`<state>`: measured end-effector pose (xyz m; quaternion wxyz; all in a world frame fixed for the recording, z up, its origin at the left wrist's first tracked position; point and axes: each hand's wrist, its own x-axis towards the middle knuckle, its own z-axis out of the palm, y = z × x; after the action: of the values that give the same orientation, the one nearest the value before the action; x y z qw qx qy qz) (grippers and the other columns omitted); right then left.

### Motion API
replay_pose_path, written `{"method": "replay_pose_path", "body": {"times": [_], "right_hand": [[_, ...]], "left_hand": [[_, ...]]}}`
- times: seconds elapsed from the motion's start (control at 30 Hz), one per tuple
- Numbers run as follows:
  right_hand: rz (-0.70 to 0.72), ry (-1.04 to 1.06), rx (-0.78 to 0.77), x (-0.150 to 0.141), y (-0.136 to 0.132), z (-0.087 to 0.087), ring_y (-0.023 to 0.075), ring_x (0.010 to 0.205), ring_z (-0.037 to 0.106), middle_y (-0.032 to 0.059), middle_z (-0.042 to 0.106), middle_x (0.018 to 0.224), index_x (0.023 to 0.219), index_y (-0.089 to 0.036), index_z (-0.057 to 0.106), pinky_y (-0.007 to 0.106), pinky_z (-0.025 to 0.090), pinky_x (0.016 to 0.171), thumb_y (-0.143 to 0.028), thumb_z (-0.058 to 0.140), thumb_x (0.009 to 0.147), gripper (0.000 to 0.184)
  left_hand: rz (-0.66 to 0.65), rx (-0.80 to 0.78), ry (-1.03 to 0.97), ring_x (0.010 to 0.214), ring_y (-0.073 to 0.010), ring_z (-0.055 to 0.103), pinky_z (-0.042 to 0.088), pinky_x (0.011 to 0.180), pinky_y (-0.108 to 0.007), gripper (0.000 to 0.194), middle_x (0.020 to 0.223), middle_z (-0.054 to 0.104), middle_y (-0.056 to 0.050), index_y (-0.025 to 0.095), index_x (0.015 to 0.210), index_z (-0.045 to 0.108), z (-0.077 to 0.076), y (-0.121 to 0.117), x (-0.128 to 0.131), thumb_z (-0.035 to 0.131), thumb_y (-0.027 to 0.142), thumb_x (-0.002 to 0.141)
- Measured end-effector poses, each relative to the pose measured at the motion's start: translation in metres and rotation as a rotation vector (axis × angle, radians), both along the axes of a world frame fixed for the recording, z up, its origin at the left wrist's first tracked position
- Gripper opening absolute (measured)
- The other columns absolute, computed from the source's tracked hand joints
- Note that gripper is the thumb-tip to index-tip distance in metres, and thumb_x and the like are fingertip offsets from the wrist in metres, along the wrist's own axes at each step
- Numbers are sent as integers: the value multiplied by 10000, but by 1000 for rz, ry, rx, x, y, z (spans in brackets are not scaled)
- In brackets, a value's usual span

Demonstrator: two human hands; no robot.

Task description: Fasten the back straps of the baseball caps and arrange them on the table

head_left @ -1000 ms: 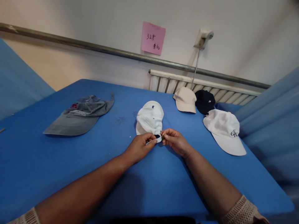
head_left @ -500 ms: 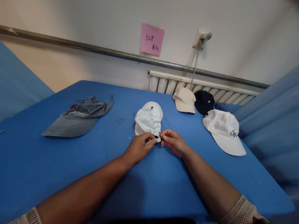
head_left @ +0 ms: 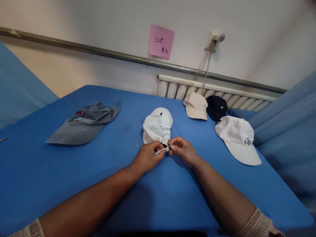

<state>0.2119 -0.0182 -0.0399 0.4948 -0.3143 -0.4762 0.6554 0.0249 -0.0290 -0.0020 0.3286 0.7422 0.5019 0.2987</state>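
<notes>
A white baseball cap (head_left: pixel 158 126) with a small dark emblem lies on the blue table, its brim pointing away from me and its back strap toward me. My left hand (head_left: pixel 148 156) pinches the white strap (head_left: pixel 160 151) between thumb and fingers. At the strap's other end, my right hand (head_left: pixel 184 151) is closed on the brass-coloured buckle (head_left: pixel 170 147), which the fingertips partly cover. Both hands are close together at the near edge of the cap.
A grey cap (head_left: pixel 84 123) rests to the left. Toward the right lie a beige cap (head_left: pixel 196 106), a navy cap (head_left: pixel 216 107) and another white cap (head_left: pixel 238 140) with dark letters. Behind the blue table (head_left: pixel 74 177) are a radiator (head_left: pixel 170 89) and a metal rail (head_left: pixel 118 56).
Both hands keep their hold on the strap and buckle, with only a slight shift of the fingers. The caps lie where they were; the view has moved a little.
</notes>
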Motion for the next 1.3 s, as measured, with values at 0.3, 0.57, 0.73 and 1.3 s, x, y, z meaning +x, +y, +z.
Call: {"method": "replay_pose_path", "body": {"times": [0.3, 0.57, 0.73, 1.3], "right_hand": [[26, -7, 4, -1, 0, -1, 97, 621, 608, 9, 647, 901, 831, -197, 672, 280, 517, 619, -344, 803, 723, 224], [27, -4, 2, -2, -1, -1, 99, 623, 609, 9, 646, 900, 834, -199, 667, 291, 524, 632, -340, 805, 725, 225], [41, -6, -4, -2, 0, -1, 100, 619, 610, 3, 650, 862, 840, -202, 663, 287, 524, 634, -336, 803, 729, 224], [-214, -457, 340, -4, -13, 12, 159, 754, 605, 14, 633, 828, 883, -233, 695, 298, 501, 713, -253, 700, 784, 101]], "left_hand": [[0, -18, -32, 594, -120, 553, 383, 581, -237, 179, 694, 688, 20, 182, 775, 679, -3, 1, 0, 577, 321, 821], [-14, -18, -32, 606, -124, 556, 386, 584, -238, 185, 698, 684, 14, 179, 769, 666, -6, 2, -1, 560, 319, 827], [-41, -30, -42, 598, -118, 550, 384, 578, -232, 172, 696, 687, 23, 187, 771, 678, -5, 1, -1, 564, 304, 823], [9, -74, -121, 608, -126, 527, 408, 577, -234, 221, 665, 636, 13, 173, 739, 644, -2, 5, -4, 572, 370, 809]]}}
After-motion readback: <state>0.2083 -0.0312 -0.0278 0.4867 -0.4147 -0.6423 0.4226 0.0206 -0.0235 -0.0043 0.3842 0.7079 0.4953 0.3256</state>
